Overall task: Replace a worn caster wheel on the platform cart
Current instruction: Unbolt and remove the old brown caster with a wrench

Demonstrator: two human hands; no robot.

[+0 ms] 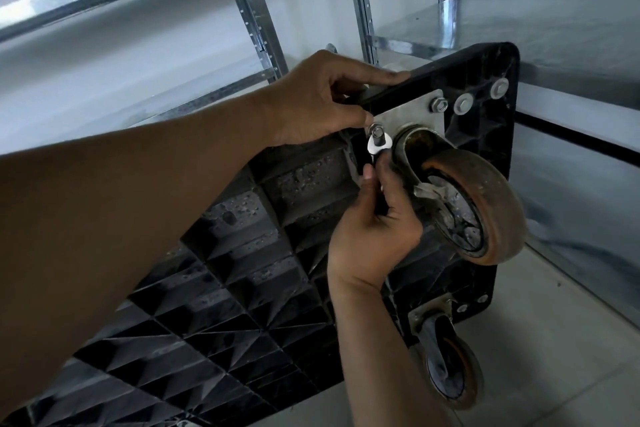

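Noted cart [242, 288] tipped on edge, underside toward the camera: black moulded plastic, grid of faceted ribbed cells, dusty and pitted, corners rounded. Behind it, shelving [256, 10] of perforated galvanised steel; below, pale tiled floor [554, 340].

Found wheel [491, 204] at upper right corner of the underside, on a swivel fork under a flat square metal plate [415, 111]. Tread brown-orange, scuffed, dull; hub dark and grimy; rust-coloured residue round the swivel race. Logged one hex nut [438, 104] at the plate's top corner, two round washers [463, 103] just beside it on the black plastic. Also second caster [450, 367] lower down, near the floor, tread likewise orange-stained.

Left hand [318, 97]: curled over the cart's top edge, index finger laid straight along the rim, thumb tip just beside bolt [376, 131] at the plate's left corner. Gripping the cart.

Right hand [374, 236]: closed round the handle of a bright steel wrench [375, 149], thumb and fingers pinching it, handle mostly hidden in the fist. Wrench head seated round the bolt, against the plate's left corner, just beside the swivel.
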